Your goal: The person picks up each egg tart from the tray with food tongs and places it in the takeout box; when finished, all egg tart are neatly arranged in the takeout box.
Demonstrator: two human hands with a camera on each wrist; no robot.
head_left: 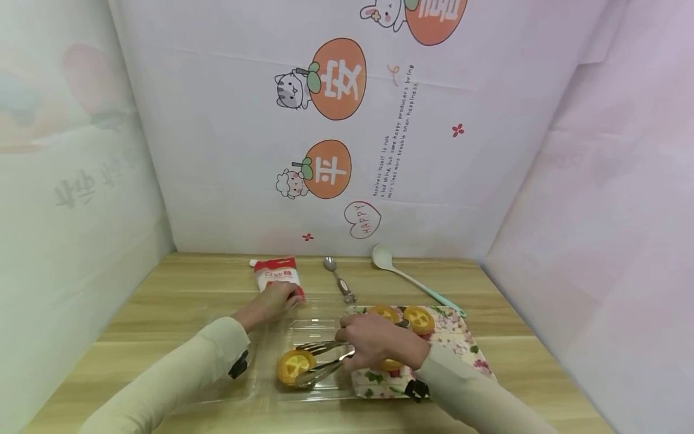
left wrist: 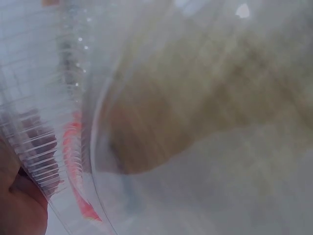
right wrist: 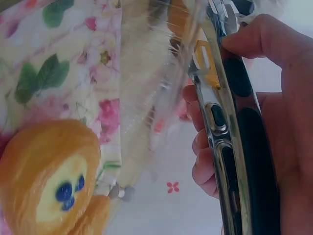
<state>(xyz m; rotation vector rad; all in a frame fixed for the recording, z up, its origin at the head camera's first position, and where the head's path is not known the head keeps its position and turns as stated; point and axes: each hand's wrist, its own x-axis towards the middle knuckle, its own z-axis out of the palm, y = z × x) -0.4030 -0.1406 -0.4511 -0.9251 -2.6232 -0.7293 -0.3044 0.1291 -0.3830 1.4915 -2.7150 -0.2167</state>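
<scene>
My right hand (head_left: 374, 340) grips metal tongs (head_left: 325, 364) with dark handle grips, also seen in the right wrist view. The tong ends lie around a round yellow-topped tart (head_left: 296, 366) in a clear plastic container (head_left: 314, 328). My left hand (head_left: 275, 300) pinches the container's far edge near its fold; ribbed clear plastic (left wrist: 36, 156) lies against the fingers in the left wrist view. More tarts (head_left: 418, 320) sit on a floral tray (head_left: 461, 340) under and beyond my right hand. One tart (right wrist: 54, 181) there has blue berries on top.
A red and white packet (head_left: 276, 271) lies behind my left hand. Farther back are a small spoon-like utensil (head_left: 338, 280) and a pale ladle (head_left: 406, 277) with a green handle end. Printed white walls (head_left: 244, 199) enclose the wooden table (head_left: 141, 313) on three sides.
</scene>
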